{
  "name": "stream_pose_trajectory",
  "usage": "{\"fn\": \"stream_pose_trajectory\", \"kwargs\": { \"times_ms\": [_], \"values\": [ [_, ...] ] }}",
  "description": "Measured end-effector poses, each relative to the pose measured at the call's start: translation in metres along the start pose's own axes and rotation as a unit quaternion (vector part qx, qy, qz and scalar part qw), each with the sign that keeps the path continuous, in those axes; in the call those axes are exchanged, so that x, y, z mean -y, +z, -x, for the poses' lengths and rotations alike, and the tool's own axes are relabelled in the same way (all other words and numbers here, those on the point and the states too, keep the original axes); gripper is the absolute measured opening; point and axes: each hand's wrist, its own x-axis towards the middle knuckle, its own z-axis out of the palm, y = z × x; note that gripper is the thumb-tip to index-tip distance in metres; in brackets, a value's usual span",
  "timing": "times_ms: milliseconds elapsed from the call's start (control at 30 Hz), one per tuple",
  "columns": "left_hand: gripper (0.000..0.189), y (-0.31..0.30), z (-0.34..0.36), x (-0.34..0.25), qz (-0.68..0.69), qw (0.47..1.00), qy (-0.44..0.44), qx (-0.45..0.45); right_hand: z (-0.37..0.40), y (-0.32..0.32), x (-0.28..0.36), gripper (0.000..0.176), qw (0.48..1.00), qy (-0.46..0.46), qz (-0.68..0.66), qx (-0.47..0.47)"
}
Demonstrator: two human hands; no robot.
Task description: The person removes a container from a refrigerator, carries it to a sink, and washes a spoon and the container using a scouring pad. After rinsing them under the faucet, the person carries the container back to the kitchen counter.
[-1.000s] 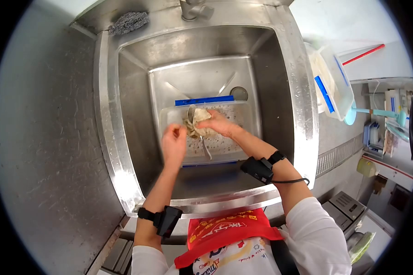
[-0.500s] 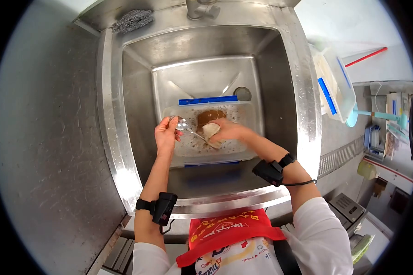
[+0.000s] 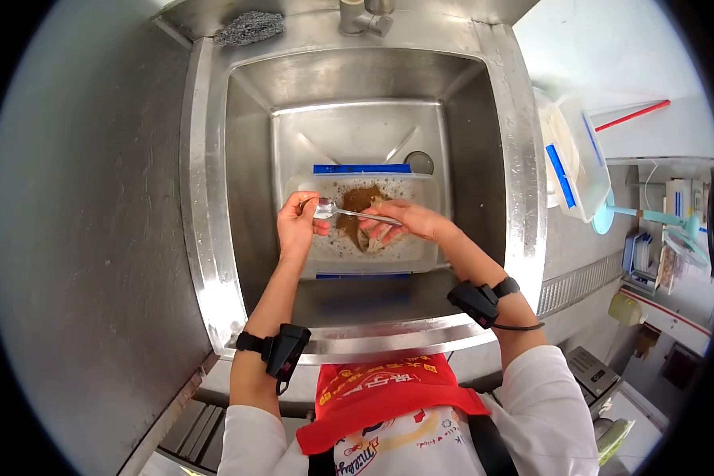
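Stainless sink point(image 3: 214, 206), single deep basin, set in a grey counter point(image 3: 79, 238) that runs off to the left. Basin floor: one clear plastic tub point(image 3: 430, 198) sitting flat, roughly centred, blue strips along its far and near edges. Drain hole point(image 3: 420, 163) is uncovered, just beyond the tub's far right corner. Back ledge: steel wool pad point(image 3: 250, 28) at the left corner, faucet base point(image 3: 365, 17) mid-ledge. Right of the sink's rim, a second clear container with blue clips point(image 3: 579, 155) sits on the worktop, near the rim; can't tell if they touch.
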Motion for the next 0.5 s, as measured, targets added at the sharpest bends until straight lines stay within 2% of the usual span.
{"fn": "stream_pose_trajectory", "kwargs": {
  "times_ms": [100, 200, 300, 400, 500],
  "values": [
    [0.013, -0.001, 0.006, -0.002, -0.002, 1.0, -0.004, -0.003, 0.011, 0.005, 0.006, 0.028, 0.986, -0.025, 0.164, -0.007],
    [0.015, 0.001, 0.018, -0.009, -0.002, 1.0, -0.011, 0.009, 0.016, 0.015, -0.002, 0.024, 0.965, -0.161, 0.191, -0.076],
    [0.019, -0.001, 0.032, -0.013, 0.025, 0.999, -0.019, 0.045, 0.036, 0.021, 0.006, 0.023, 0.964, -0.119, 0.224, -0.084],
    [0.02, -0.002, 0.04, -0.021, 0.031, 0.997, -0.028, 0.065, 0.049, 0.027, 0.012, 0.022, 0.962, -0.132, 0.222, -0.087],
    [0.018, -0.005, 0.044, -0.022, -0.001, 0.997, -0.016, 0.072, 0.061, 0.037, 0.022, 0.021, 0.941, -0.13, 0.292, -0.106]
  ]
}}
